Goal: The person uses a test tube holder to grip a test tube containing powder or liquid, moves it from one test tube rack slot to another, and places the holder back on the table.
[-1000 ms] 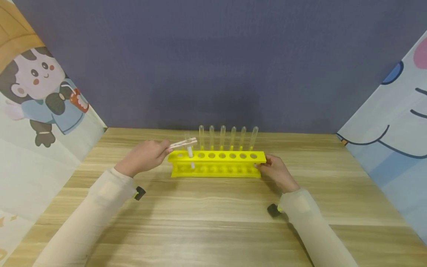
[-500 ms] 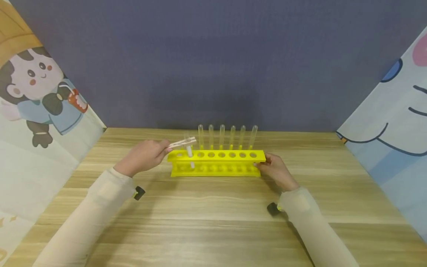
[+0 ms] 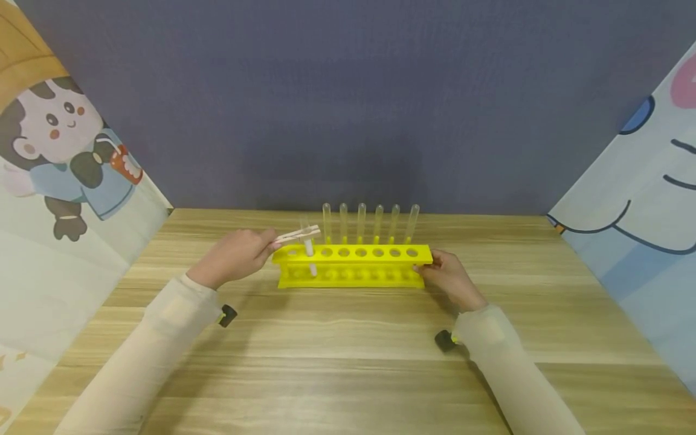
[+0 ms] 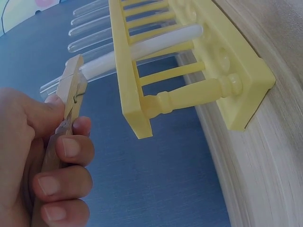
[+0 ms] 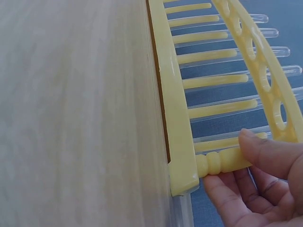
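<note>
My left hand (image 3: pixel 235 257) grips a wooden test tube holder (image 4: pixel 73 90) with curled fingers. Its wooden tips clasp a glass test tube (image 4: pixel 163 40) near the mouth; white material fills the lower part. That tube passes down through a hole near the left end of the yellow test tube rack (image 3: pixel 353 259), its rounded bottom by the base plate in the left wrist view. At the rack's other end, my right hand (image 3: pixel 448 280) grips the end post (image 5: pixel 222 161) between thumb and fingers.
Several clear test tubes (image 3: pixel 362 220) stand upside down on pegs along the rack's back. The rack stands on a wood-grain table (image 3: pixel 337 350), with a dark blue panel (image 3: pixel 348 109) behind and cartoon-printed sheets (image 3: pixel 70 151) at the sides.
The test tube and its holder have sunk very slightly relative to the rack. My right hand keeps its grip on the post.
</note>
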Available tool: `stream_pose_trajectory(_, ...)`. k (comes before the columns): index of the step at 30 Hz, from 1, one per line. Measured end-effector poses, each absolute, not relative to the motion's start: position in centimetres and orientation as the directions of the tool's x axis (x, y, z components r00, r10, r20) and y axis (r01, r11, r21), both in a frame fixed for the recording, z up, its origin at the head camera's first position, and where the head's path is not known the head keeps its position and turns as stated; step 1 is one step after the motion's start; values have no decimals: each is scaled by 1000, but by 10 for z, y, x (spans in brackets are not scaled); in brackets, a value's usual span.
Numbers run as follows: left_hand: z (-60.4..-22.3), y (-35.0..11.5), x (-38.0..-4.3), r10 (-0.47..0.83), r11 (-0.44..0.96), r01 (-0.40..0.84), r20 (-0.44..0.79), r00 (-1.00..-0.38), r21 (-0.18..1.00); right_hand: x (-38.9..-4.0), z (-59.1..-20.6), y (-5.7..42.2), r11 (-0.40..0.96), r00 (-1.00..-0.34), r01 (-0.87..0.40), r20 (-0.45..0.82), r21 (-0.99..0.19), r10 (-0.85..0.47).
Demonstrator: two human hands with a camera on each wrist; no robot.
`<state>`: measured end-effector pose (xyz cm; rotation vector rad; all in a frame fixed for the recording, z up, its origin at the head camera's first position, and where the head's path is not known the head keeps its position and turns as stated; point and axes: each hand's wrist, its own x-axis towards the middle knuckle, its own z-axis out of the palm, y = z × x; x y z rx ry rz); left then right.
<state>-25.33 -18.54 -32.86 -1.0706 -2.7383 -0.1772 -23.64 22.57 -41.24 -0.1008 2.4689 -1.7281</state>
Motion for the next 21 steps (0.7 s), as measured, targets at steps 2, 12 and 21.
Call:
stream_pose_trajectory(2,-328,-185,-253,657,731,681,224,-720,43,-237,-413,226,345,-990,14,-63,-938,-129)
stream_pose_trajectory(12,-332,-186,-252,665,723,689,231,-711,39,-238,-414,227,352,-990,12,-61,-936,-128)
stream_pose_trajectory(21,-334,-185,-252,654,736,675,198,-730,60,-237,-413,226,334,-990,10,-56,-943,-130)
